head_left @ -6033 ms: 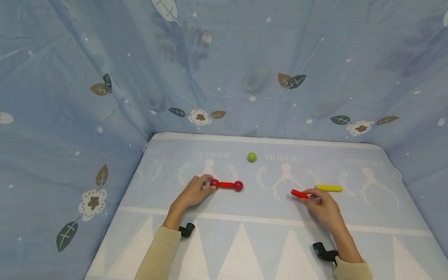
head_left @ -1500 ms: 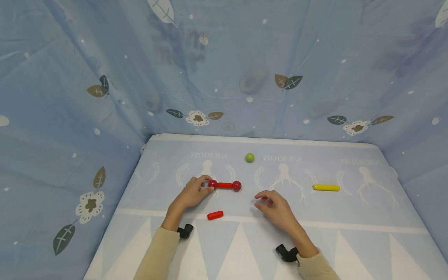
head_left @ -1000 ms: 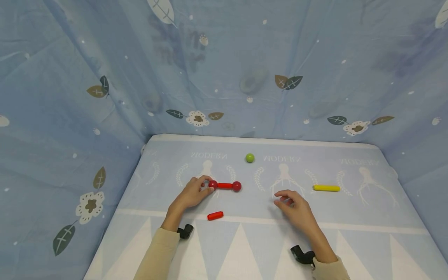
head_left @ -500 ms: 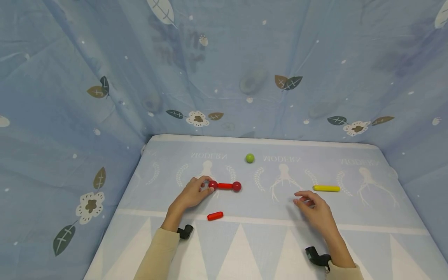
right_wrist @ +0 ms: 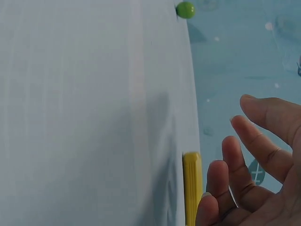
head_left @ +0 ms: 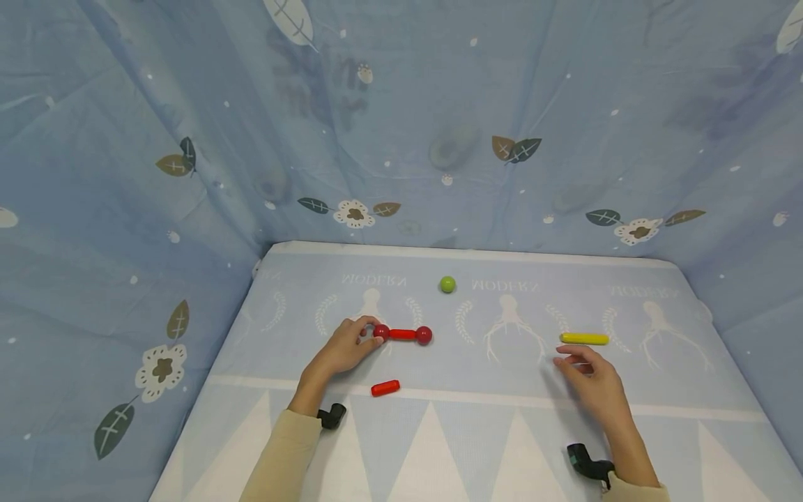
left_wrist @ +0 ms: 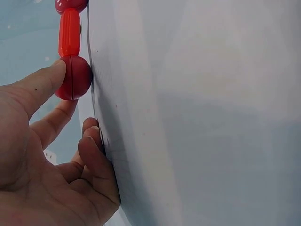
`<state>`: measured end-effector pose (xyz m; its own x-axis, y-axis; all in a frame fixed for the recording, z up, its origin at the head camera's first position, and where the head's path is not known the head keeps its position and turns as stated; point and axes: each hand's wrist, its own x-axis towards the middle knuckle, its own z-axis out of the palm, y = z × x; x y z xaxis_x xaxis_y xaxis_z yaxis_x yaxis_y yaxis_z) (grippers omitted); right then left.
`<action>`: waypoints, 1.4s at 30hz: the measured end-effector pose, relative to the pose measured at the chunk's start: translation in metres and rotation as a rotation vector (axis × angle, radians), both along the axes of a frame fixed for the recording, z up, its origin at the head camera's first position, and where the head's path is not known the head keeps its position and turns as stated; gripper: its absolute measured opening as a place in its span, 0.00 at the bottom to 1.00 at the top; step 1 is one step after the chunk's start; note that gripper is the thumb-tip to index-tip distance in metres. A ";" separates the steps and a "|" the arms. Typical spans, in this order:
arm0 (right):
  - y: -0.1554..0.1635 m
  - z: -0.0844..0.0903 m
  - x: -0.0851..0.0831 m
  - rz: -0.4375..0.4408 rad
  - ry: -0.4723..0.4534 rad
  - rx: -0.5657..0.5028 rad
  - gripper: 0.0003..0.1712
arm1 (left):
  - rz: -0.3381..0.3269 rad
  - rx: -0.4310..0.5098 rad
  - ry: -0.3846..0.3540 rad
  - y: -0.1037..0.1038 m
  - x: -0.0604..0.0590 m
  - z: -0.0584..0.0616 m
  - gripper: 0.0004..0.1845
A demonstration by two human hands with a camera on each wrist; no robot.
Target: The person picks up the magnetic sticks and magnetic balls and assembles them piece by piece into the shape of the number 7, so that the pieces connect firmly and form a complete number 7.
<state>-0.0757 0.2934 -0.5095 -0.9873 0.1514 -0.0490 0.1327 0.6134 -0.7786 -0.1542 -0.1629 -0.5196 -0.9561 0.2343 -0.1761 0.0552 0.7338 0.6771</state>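
My left hand (head_left: 345, 345) pinches one end ball of a red dumbbell-shaped piece between thumb and finger. That piece is a short red rod (head_left: 402, 335) with a dark red ball (head_left: 424, 335) at each end, lying on the table. In the left wrist view the thumb presses the near ball (left_wrist: 75, 77). My right hand (head_left: 592, 380) holds nothing, its fingers loosely bent, just in front of a yellow rod (head_left: 585, 339). The right wrist view shows the yellow rod (right_wrist: 192, 188) beside the fingers, apart from the thumb and index finger.
A loose short red rod (head_left: 385, 388) lies nearer the front, below the left hand. One green ball (head_left: 447, 284) sits toward the back of the cloth-covered table (head_left: 477, 432). Blue patterned fabric (head_left: 401, 125) hangs behind and at the sides.
The right hand earlier held the short red rod, which now lies in front of the left hand. Since then the right hand has moved right toward the yellow rod. The left hand stayed put.
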 end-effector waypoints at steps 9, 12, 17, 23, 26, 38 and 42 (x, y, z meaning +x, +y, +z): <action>0.025 0.002 -0.006 -0.099 0.046 0.020 0.23 | -0.004 0.008 0.005 -0.001 0.000 -0.002 0.15; 0.035 0.001 -0.011 -0.131 0.066 0.030 0.23 | -0.008 0.011 0.006 -0.001 0.000 -0.003 0.15; 0.050 -0.002 -0.021 -0.152 0.070 0.029 0.24 | -0.009 0.015 0.008 -0.001 -0.001 -0.003 0.14; 0.059 -0.007 -0.033 -0.132 0.074 0.043 0.24 | -0.010 0.013 0.004 -0.001 -0.001 -0.001 0.15; 0.061 -0.010 -0.038 -0.077 0.057 0.079 0.24 | -0.008 0.007 0.003 -0.001 -0.001 -0.002 0.15; 0.062 -0.026 -0.050 0.024 0.088 0.193 0.21 | 0.002 -0.005 0.000 -0.001 -0.002 -0.003 0.15; 0.061 -0.028 -0.051 0.017 0.097 0.237 0.20 | 0.000 0.000 0.002 -0.001 -0.002 -0.004 0.15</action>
